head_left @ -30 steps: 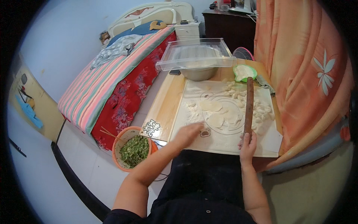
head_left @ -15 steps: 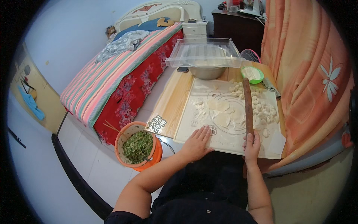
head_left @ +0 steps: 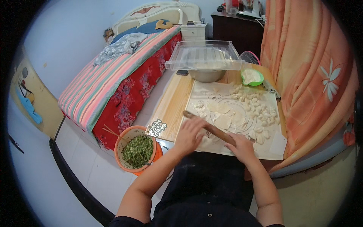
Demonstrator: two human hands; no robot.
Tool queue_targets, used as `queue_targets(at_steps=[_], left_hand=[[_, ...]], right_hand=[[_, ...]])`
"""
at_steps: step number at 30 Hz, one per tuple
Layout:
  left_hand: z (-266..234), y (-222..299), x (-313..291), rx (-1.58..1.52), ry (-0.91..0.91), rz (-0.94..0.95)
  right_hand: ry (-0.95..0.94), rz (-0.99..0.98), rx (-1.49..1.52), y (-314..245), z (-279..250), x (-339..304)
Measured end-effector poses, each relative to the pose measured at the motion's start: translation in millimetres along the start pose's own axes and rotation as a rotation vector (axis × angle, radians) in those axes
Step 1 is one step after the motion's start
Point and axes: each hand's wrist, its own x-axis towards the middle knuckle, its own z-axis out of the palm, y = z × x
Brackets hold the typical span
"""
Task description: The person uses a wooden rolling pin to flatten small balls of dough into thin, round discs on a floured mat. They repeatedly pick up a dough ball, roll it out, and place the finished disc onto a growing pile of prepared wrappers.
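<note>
A dark wooden rolling pin lies slantwise over the near part of the pale, floured mat. My right hand is wrapped round its right end. At its left end is my left hand, with fingers stretched out over the wood; whether they press on it I cannot tell. Beyond the pin, flat round dough wrappers lie on the mat's middle. Several small dough pieces cover its right side, some flattened near my right hand. Loose flour is at the left.
A clear plastic cover rests over a metal basin at the table's back, beside a green bowl of flour. Lower left stands a bucket of chopped green filling with chopsticks. A curtain hangs close on the right.
The rolling pin has swung from upright to slantwise across the near mat. My left hand has lifted off the mat to its left end; my right hand has shifted left with it.
</note>
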Motion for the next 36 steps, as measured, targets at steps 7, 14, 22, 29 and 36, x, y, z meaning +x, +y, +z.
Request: queue_targets(at_steps=[7, 14, 22, 29, 36], left_hand=[[-0.7, -20.6, -22.6, 0.212, -0.269, -0.034], [26.7, -36.4, 21.5, 0.282, -0.271, -0.248], [-1.1, -13.2, 7.9, -0.251, -0.447, -0.114], [24.1, -2.3, 38.4, -0.308, -0.652, 0.104], [-0.2, -30.6, 3.8, 0.161, -0.445, -0.061]], right_hand=[[-0.135, -0.146, -0.337, 2.2, 21.4, -0.2], [0.147, 0.07, -0.403, 23.5, 36.0, 71.0], [-0.005, -0.054, -0.388, 3.5, 32.3, -12.8], [0.055, -0.07, -0.156, -16.3, 19.5, -15.6], [0.08, 0.006, -0.315, -2.7, 41.8, 19.5]])
